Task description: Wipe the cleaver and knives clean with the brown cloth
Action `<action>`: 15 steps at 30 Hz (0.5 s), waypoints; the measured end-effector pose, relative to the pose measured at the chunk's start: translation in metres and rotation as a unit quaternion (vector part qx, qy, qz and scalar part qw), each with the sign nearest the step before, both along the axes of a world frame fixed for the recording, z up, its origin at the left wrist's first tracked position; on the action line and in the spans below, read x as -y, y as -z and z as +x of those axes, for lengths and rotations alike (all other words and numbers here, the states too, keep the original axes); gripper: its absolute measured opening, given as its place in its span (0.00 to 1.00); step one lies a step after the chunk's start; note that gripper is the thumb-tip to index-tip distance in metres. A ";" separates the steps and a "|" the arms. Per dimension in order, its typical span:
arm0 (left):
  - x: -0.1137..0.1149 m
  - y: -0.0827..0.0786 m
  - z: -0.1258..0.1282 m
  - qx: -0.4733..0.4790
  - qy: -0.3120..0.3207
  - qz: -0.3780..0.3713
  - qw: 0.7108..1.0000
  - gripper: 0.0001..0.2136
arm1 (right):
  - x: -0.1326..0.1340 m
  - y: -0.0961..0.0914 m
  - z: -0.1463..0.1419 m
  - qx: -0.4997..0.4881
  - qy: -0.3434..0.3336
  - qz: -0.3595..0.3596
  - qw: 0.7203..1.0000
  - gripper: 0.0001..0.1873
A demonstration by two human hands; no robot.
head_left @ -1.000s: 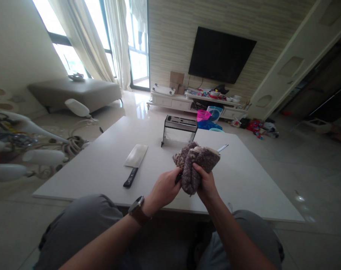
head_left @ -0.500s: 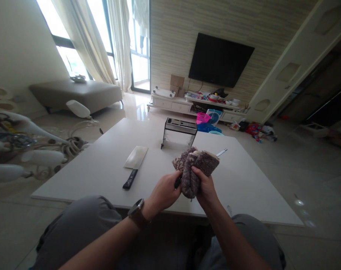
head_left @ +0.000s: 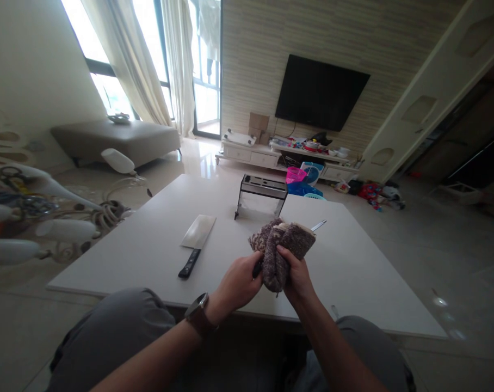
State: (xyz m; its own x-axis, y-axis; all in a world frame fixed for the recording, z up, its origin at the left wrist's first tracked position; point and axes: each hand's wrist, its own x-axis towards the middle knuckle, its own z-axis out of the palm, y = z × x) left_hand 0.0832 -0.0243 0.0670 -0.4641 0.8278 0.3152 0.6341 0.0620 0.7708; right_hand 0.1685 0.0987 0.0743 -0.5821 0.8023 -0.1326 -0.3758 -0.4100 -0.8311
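My left hand is closed round the dark handle of a knife whose thin metal tip pokes out to the right. My right hand grips a brown speckled cloth bunched over the blade, which it hides. Both hands hover above the near edge of a white table. A watch sits on my left wrist.
A cleaver with a black handle lies on the table to the left. A black knife rack stands at the table's far side. A grey bench, a television and floor clutter lie beyond. My knees are below the table edge.
The hands with knife and cloth have drifted slightly down and left in view, and less of the knife tip shows. The grips are unchanged.
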 end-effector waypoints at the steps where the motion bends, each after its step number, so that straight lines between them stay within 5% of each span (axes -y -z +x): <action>1: 0.000 0.001 0.000 -0.001 0.001 0.000 1.000 0.02 | 0.000 0.000 0.001 0.000 -0.001 0.001 1.000 0.26; 15: 0.000 0.001 0.002 0.001 0.002 -0.014 1.000 0.04 | -0.001 0.002 0.002 0.005 -0.003 0.000 1.000 0.25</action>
State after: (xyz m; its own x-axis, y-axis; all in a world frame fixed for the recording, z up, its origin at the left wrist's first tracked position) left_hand 0.0857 -0.0241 0.0662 -0.4610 0.8386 0.2903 0.6325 0.0811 0.7703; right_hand 0.1707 0.1000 0.0723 -0.5849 0.7991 -0.1390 -0.3657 -0.4127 -0.8343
